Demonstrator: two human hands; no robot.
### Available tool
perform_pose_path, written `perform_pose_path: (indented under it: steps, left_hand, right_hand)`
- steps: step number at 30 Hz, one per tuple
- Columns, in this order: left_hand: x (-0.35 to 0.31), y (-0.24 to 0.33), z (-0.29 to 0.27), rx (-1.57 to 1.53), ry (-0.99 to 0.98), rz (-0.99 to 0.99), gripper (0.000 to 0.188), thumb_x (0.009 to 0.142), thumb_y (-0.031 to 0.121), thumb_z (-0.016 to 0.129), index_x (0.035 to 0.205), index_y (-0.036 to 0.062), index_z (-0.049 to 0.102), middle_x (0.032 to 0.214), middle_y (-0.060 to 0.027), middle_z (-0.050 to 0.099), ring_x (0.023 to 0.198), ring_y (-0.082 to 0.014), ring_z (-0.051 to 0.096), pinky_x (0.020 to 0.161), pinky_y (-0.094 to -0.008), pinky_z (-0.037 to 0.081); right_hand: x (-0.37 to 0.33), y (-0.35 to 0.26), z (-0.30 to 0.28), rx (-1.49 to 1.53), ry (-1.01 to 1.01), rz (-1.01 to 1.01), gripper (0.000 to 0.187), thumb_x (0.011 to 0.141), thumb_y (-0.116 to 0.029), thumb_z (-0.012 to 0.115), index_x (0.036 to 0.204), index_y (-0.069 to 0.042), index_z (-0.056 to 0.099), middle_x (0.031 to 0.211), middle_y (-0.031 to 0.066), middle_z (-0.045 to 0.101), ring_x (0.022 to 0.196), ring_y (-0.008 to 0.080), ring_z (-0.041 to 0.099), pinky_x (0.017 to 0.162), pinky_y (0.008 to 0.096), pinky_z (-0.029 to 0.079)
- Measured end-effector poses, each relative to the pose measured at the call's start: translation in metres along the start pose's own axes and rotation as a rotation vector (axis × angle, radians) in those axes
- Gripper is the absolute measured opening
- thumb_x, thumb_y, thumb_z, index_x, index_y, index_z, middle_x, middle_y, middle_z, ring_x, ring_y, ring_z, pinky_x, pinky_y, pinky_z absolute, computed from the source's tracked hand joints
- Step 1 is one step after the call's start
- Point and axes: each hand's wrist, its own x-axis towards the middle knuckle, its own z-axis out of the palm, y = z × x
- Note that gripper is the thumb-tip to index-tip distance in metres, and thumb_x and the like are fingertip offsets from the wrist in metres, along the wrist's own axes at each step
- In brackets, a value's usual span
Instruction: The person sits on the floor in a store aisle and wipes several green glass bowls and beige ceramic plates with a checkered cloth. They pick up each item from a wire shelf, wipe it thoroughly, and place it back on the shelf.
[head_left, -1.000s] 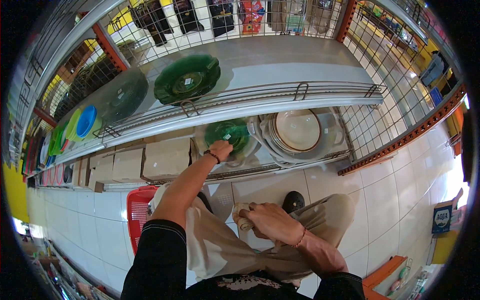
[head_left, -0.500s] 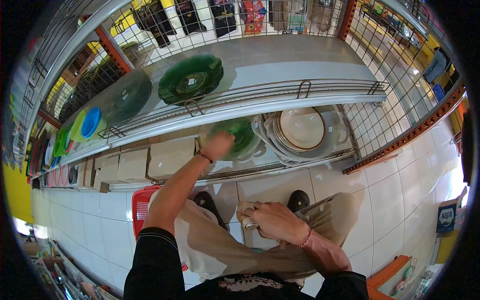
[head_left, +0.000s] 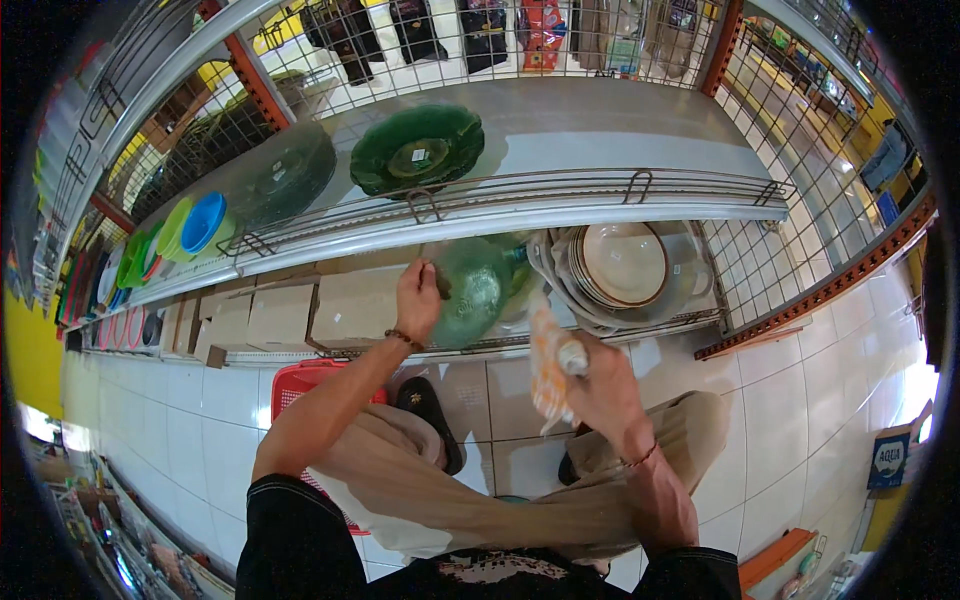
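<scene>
My left hand [head_left: 418, 302] grips the left edge of a translucent green glass plate [head_left: 474, 292], which is tilted up at the front of the lower shelf. More green glass shows behind it, partly hidden. My right hand [head_left: 608, 388] is closed round a bunched orange-and-white checked cloth [head_left: 547, 362], with a pale rolled part sticking out by the thumb. The cloth hangs just right of the plate, apart from it. To the right stands a stack of cream bowls with brown rims [head_left: 622, 262], resting in larger pale dishes [head_left: 692, 285].
The upper shelf [head_left: 580, 150] bears a dark green scalloped plate [head_left: 455, 140], a clear glass plate [head_left: 300, 165] and coloured cups [head_left: 203, 222]. Its wire rail overhangs the lower shelf. Cardboard boxes [head_left: 355, 308] stand left of the plate. A red basket [head_left: 300, 376] sits by my left leg.
The left hand has lifted the green plate and tilted it up. My right hand has risen from between my knees toward the shelf, and the cloth now hangs open from it.
</scene>
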Motion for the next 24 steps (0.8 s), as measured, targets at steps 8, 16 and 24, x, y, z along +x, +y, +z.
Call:
perform_pose_path:
  steps: [8,16,24]
  left_hand:
    - [-0.072,0.098,-0.005,-0.231,-0.179,-0.043,0.024,0.098,0.019,0.043,0.084,0.0019,0.051,0.069,0.0022,0.045,0.065,-0.0066,0.041,0.06,-0.0212,0.035]
    - [-0.095,0.102,-0.005,-0.213,-0.15,0.074,0.022,0.098,0.013,0.039,0.095,-0.0024,0.055,0.08,-0.0023,0.059,0.071,-0.0076,0.05,0.064,-0.0239,0.042]
    - [-0.095,0.097,-0.002,-0.434,-0.044,-0.152,0.021,0.098,0.018,0.044,0.099,0.0002,0.057,0.082,-0.0018,0.059,0.07,-0.0072,0.052,0.063,-0.023,0.044]
  right_hand:
    - [0.017,0.009,0.038,-0.023,0.331,-0.365,0.058,0.07,-0.001,0.059,0.127,-0.005,0.05,0.132,0.0166,0.048,0.125,0.0351,0.043,0.1,0.0429,0.038]
    - [0.013,-0.013,0.05,-0.12,0.177,-0.519,0.067,0.067,0.001,0.059,0.133,-0.006,0.046,0.143,0.0094,0.039,0.136,0.0323,0.029,0.109,0.0453,0.026]
    - [0.005,-0.02,0.057,-0.32,0.153,-0.521,0.067,0.068,-0.01,0.065,0.133,-0.009,0.046,0.143,0.0084,0.039,0.137,0.0305,0.028,0.111,0.0436,0.021]
